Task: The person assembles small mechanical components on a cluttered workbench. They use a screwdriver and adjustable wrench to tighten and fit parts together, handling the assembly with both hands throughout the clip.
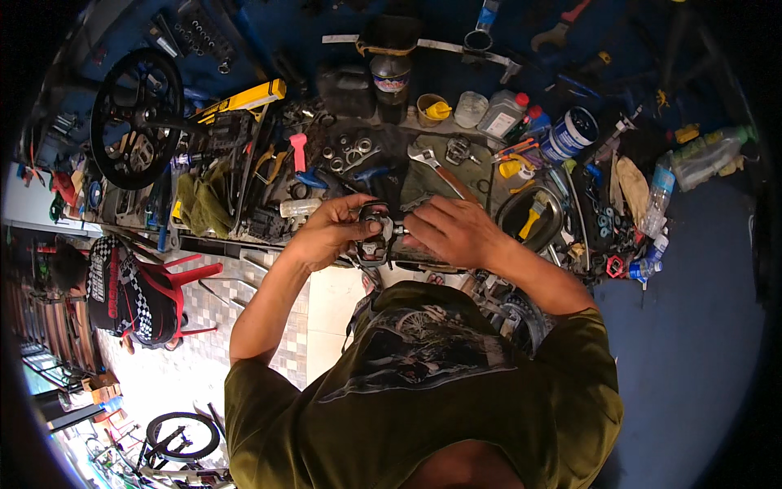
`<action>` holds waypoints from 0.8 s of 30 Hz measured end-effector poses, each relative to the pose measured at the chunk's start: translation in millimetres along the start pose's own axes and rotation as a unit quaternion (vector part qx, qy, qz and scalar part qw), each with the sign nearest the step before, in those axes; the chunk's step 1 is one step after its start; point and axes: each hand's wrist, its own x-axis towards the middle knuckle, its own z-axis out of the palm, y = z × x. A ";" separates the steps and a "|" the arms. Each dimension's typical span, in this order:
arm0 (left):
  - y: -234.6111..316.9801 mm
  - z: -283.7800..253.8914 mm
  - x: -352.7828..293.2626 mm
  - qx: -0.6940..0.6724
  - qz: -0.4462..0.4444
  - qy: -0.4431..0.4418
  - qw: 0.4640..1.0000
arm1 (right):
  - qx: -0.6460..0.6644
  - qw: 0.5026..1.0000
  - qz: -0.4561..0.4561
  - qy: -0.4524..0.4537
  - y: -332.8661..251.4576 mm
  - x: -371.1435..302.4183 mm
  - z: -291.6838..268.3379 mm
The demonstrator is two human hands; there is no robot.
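Over the front edge of the cluttered workbench I hold a dark metal bicycle pedal (pixel 374 236). My left hand (pixel 327 234) is closed around its left side, the thumb across its face. My right hand (pixel 453 233) is closed at the pedal's right side, fingers pinched on the bright spindle (pixel 398 230), whose far end they hide. Beyond my right hand, an adjustable wrench (pixel 446 174) with a brownish handle lies slantwise on a dark cloth (pixel 415 189). Another pedal (pixel 459 150) rests to the right of its jaw.
A metal tray (pixel 507 213) holding a yellow brush (pixel 534 213) sits right of my hands. Bottles and a blue-and-white tub (pixel 573 132) line the back. A green rag (pixel 204 200) and a black wheel (pixel 137 118) are at left. Behind, a person sits on a red chair (pixel 183 281).
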 end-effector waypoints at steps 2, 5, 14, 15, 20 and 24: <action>-5.0 3.8 4.5 -0.040 0.032 -0.002 0.999 | 0.013 0.999 0.038 -0.010 1.2 -3.4 4.5; -7.4 12.2 2.0 0.069 0.153 0.024 0.985 | 0.171 0.968 0.179 -0.032 1.8 -22.6 24.4; 12.0 21.2 -4.8 0.374 0.375 0.028 0.848 | 0.519 0.727 0.438 -0.099 -1.0 -24.4 15.2; 13.9 24.4 -5.2 0.280 0.280 0.034 0.918 | 0.375 0.865 0.329 -0.059 -0.1 -21.8 14.9; 1.9 3.5 13.7 -0.053 -0.072 -0.047 0.995 | 0.010 0.999 0.042 -0.007 0.3 -8.2 2.0; -3.0 9.5 11.0 -0.069 0.147 -0.066 0.984 | 0.133 0.971 0.198 -0.007 15.9 -19.4 13.0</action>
